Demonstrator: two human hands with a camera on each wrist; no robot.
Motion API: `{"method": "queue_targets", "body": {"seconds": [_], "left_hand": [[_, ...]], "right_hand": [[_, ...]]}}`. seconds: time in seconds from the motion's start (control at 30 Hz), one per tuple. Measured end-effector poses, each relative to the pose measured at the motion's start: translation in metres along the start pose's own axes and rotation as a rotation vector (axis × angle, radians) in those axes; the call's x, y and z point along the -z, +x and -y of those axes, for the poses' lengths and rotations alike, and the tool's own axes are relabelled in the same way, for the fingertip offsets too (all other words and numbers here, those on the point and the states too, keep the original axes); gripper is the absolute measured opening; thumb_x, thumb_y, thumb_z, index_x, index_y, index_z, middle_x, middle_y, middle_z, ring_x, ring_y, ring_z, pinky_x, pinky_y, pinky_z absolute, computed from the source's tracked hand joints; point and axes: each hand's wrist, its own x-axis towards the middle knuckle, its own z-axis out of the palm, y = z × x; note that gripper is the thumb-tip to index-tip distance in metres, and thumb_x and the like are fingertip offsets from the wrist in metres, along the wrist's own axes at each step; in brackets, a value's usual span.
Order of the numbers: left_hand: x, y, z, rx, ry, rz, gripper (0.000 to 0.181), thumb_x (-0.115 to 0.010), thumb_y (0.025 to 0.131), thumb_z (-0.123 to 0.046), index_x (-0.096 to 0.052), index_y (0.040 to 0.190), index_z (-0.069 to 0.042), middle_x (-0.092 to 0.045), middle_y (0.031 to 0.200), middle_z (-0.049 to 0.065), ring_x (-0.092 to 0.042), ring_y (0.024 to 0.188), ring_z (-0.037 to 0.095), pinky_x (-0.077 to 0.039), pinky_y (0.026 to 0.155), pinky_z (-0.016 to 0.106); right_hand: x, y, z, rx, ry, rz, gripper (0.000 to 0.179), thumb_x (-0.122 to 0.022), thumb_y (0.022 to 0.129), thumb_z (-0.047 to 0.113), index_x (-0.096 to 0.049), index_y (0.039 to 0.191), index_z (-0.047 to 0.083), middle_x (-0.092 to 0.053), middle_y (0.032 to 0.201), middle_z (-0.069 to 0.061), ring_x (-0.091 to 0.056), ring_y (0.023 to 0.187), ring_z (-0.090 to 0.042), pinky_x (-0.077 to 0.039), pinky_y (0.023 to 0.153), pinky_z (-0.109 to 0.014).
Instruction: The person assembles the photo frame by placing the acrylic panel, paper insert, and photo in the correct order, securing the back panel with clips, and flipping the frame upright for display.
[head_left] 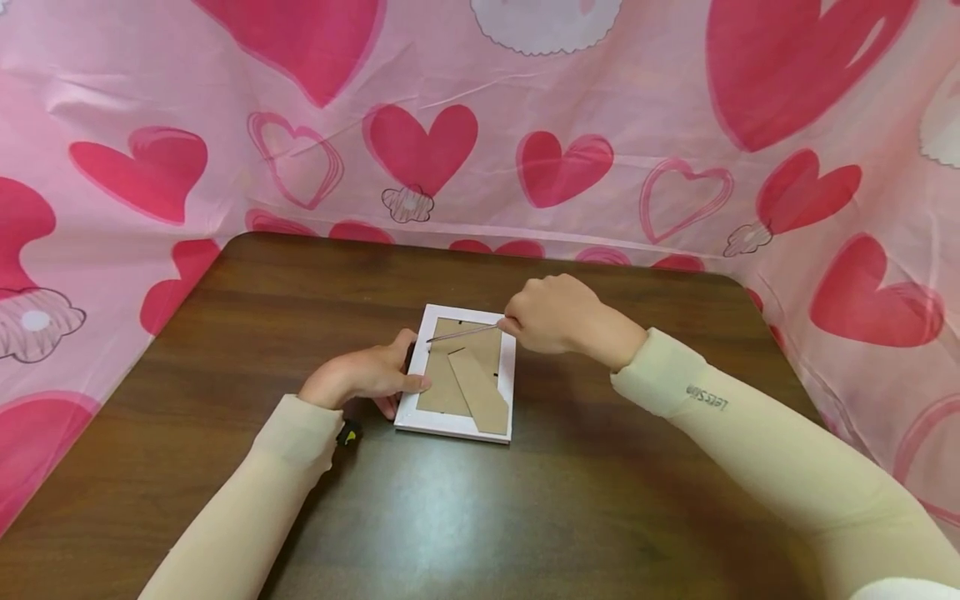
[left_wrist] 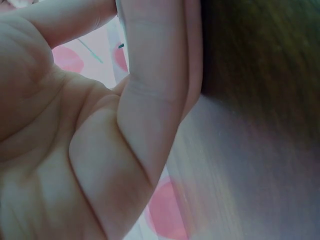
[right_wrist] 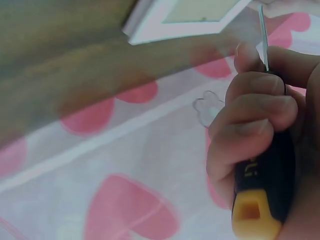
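A white picture frame (head_left: 420, 421) lies back side up on the table, showing its tan backing board (head_left: 441, 385) and slanted stand leg (head_left: 480, 392). My left hand (head_left: 363, 375) grips the frame's left edge, thumb on the border and fingers along the outer side. My right hand (head_left: 555, 315), above the frame's upper right, grips a screwdriver with its fingers curled round the handle (right_wrist: 267, 175), which is black and yellow in the right wrist view. The thin metal shaft (head_left: 465, 332) crosses over the backing board, its tip at the inner left border near my left fingers. Small dark tabs line the opening.
The dark brown wooden table (head_left: 600, 500) extends around the frame. A pink heart-printed cloth (head_left: 495, 75) hangs behind and along both sides. A small black object (head_left: 348, 433) with a yellow mark is beside the left wrist.
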Motion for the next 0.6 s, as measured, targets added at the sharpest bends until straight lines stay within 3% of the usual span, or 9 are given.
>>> {"method": "queue_targets", "body": {"seconds": [0.27, 0.6], "left_hand": [[0.0, -0.001, -0.001, 0.001, -0.002, -0.001, 0.06, -0.072, 0.103, -0.02, -0.028, 0.141, -0.007, -0.061, 0.099, 0.02, -0.064, 0.057, 0.021, -0.062, 0.059, 0.033], [0.0, -0.002, -0.002, -0.001, -0.014, 0.0, 0.062, -0.072, 0.103, -0.018, -0.027, 0.144, -0.006, -0.06, 0.103, 0.021, -0.065, 0.058, 0.022, -0.062, 0.058, 0.033]], "right_hand": [[0.026, 0.011, 0.02, 0.011, -0.194, 0.001, 0.041, -0.057, 0.105, 0.043, -0.074, 0.082, 0.013, -0.075, 0.084, -0.007, -0.074, 0.08, -0.034, -0.063, 0.072, -0.053], [0.04, 0.019, 0.036, -0.01, -0.297, 0.039, 0.042, -0.06, 0.104, 0.046, -0.078, 0.086, 0.013, -0.077, 0.088, -0.008, -0.072, 0.074, -0.031, -0.062, 0.067, -0.047]]}}
